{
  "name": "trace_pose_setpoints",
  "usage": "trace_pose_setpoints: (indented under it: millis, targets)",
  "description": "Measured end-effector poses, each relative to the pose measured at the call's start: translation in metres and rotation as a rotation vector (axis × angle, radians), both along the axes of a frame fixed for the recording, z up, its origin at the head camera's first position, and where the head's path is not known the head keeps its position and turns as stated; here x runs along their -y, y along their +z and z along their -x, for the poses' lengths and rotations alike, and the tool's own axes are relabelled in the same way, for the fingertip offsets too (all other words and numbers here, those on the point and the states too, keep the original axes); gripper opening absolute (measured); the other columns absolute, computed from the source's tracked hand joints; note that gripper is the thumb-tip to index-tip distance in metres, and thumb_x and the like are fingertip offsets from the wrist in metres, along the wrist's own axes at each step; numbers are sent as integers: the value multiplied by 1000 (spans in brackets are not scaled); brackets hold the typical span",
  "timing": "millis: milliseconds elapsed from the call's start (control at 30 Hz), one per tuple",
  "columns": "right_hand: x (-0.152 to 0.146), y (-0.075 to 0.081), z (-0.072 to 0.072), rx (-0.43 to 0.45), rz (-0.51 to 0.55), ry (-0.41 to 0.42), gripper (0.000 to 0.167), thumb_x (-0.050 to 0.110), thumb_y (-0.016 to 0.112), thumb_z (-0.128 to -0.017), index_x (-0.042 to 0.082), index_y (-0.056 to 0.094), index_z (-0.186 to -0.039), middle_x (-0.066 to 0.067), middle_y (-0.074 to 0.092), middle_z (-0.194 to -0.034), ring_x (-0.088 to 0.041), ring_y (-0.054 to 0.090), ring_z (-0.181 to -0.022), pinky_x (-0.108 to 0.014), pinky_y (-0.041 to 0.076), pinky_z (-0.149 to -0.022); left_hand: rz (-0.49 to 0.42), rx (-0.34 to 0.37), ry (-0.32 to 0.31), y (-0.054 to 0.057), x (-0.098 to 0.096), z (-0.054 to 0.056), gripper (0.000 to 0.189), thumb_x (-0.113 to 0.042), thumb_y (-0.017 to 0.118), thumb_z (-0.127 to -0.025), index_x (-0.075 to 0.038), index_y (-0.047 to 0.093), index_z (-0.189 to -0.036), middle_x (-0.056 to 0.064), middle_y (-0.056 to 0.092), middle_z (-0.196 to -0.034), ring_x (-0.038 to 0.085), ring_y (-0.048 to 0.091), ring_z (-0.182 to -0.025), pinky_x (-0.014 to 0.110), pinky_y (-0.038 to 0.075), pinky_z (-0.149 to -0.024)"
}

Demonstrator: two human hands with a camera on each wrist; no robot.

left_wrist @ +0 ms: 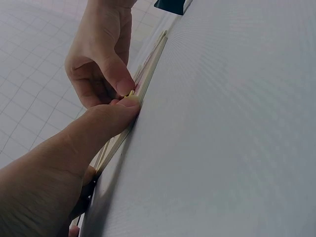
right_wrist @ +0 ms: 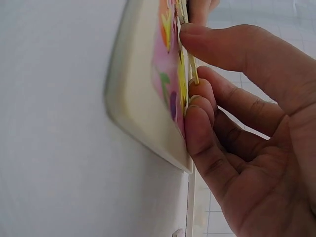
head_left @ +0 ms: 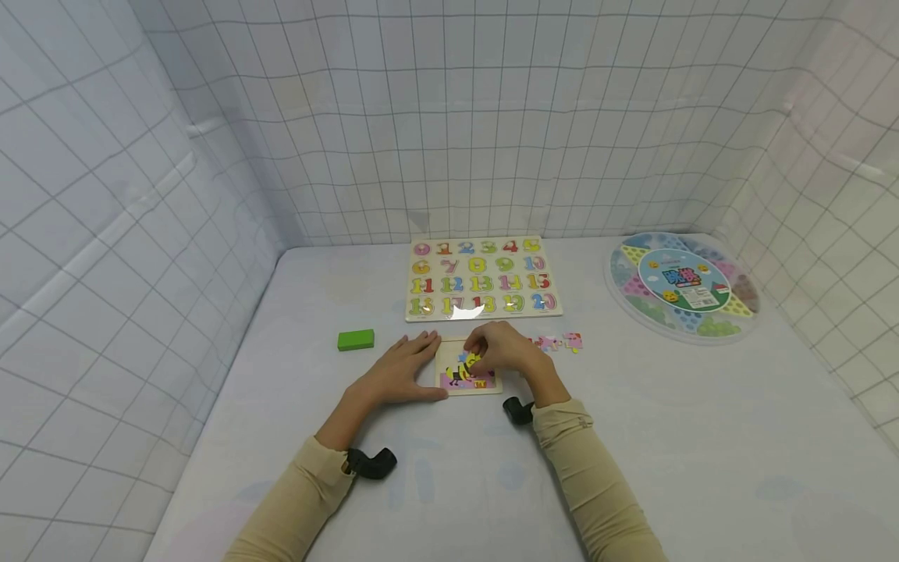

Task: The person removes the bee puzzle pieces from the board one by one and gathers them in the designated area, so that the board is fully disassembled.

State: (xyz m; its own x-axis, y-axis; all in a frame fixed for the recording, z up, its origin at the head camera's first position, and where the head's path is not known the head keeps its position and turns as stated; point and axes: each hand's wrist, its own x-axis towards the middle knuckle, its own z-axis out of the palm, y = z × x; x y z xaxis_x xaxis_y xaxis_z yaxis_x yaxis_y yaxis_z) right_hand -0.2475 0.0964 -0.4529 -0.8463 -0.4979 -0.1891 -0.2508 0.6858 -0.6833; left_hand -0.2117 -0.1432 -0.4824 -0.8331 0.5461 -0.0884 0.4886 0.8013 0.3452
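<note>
A small wooden jigsaw board (head_left: 467, 393) with a yellow-and-black cartoon bee lies in the middle of the table. Beside it, my left hand (head_left: 402, 370) spreads its straight fingers along the left edge, the thumb resting at the near corner. My right hand (head_left: 502, 348) is over the board's right half and pinches a thin puzzle piece (right_wrist: 193, 66) between thumb and fingers. In the right wrist view the piece is seen edge-on, close above the picture, so its print is hidden. Pink loose puzzle pieces (head_left: 550, 343) lie right of the board, partly behind the right hand.
Behind the board lies a number puzzle (head_left: 485, 281) with colourful numerals. A green block (head_left: 356, 339) sits to the left. At the far right is a round game board (head_left: 635, 308) in clear wrapping. Grid-patterned white sheets (head_left: 477, 117) enclose the table's back and sides.
</note>
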Motion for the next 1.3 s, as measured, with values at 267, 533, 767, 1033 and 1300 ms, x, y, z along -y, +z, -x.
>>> trace_pose_setpoints:
  millis: [267, 533, 767, 1033, 1300]
  targets:
    - [-3, -1, 1, 28, 28, -2, 29, 16, 86, -71, 12, 72, -97, 1, 67, -88, -12, 59, -82, -24, 52, -75, 2, -2, -1, 0, 0, 0, 100, -66, 63, -81, -10, 24, -155, 5, 22, -163, 22, 19, -152, 46, 11, -126]
    - [-9, 0, 2, -10, 63, 29, 32, 18, 86, -72, 13, 73, -100, 2, 68, -86, -12, 59, -77, -24, 51, -70, 4, 3, -1, -1, 0, -1, 101, -67, 62, -81, -11, 23, -155, 4, 21, -163, 22, 18, -152, 45, 11, -126]
    - [-10, 7, 1, -26, 76, 52, 31, 19, 85, -73, 13, 73, -102, 1, 65, -84, -13, 57, -74, -24, 50, -67, -2, 4, 4, 0, 0, -2, 101, -67, 63, -81, -11, 23, -155, 4, 22, -163, 23, 19, -152, 46, 11, -126]
    - [-10, 7, 0, -23, 72, 46, 31, 20, 85, -74, 14, 73, -102, 2, 65, -85, -13, 57, -76, -24, 50, -68, 0, 0, 0, 0, 0, -1, 101, -67, 63, -81, -11, 24, -155, 5, 22, -163, 23, 19, -152, 46, 11, -126]
    - [-11, 10, -1, -27, 79, 55, 31, 19, 85, -74, 13, 73, -103, 1, 66, -85, -12, 58, -75, -24, 50, -67, 2, -9, -4, 0, 0, 0, 101, -66, 63, -81, -10, 24, -155, 5, 22, -163, 23, 20, -152, 46, 11, -126]
